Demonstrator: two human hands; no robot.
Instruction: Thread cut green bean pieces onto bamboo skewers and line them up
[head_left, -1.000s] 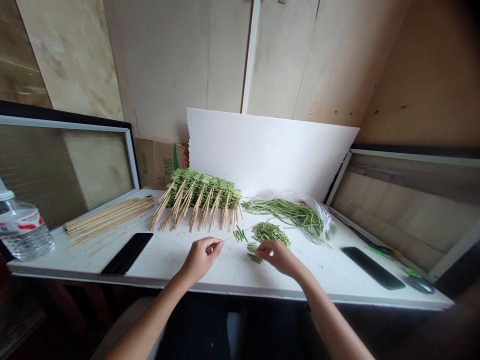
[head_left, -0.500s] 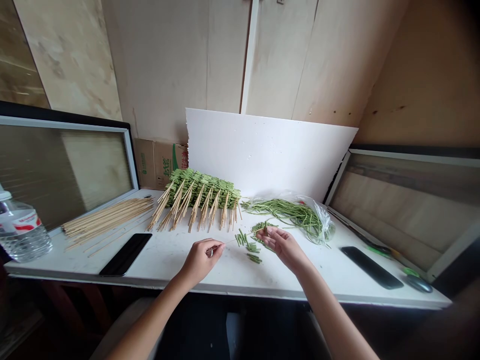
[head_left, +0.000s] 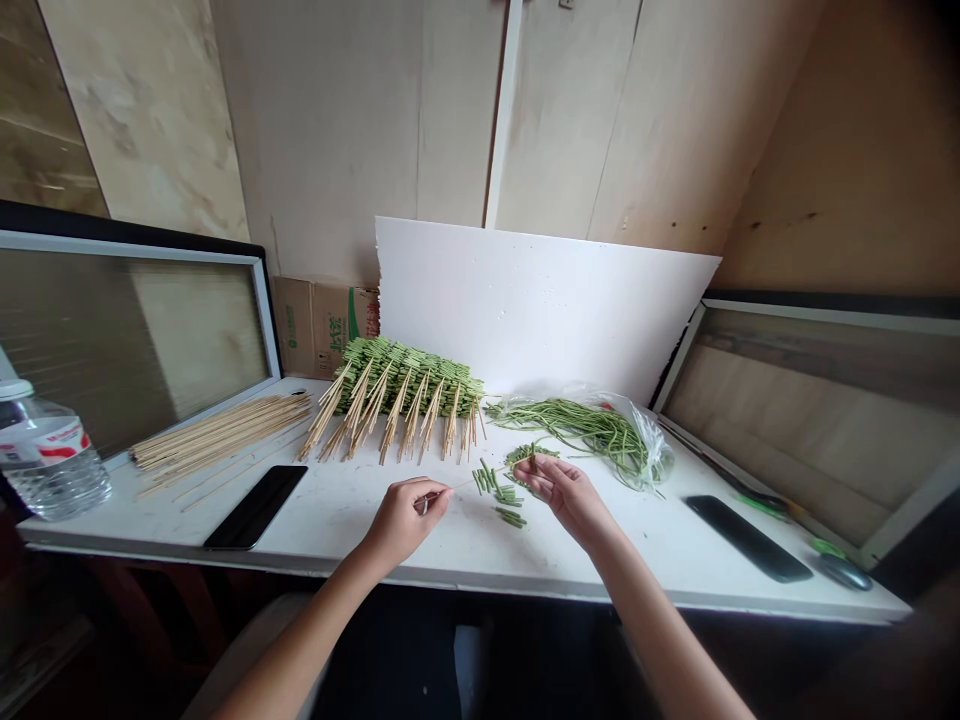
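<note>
Between the thumb and fingers of my left hand is a thin bamboo skewer, pointing right toward my other hand. My right hand pinches a short piece of green bean around the far end of the skewer; the fingers partly cover it, so how far it is pierced cannot be seen. Below and between the hands lie loose cut bean pieces on the white table. More pieces form a small pile behind my right fingers. Farther back, finished-looking bean skewers are stacked, sticks facing me.
Bare bamboo skewers, a black phone and a water bottle are on the left. Long beans spill from a clear bag at the back right. A dark flat device and a mouse lie right.
The whole view has shifted slightly, with the scene a little farther right. Both hands keep nearly the same pose, skewer and bean piece still between them.
</note>
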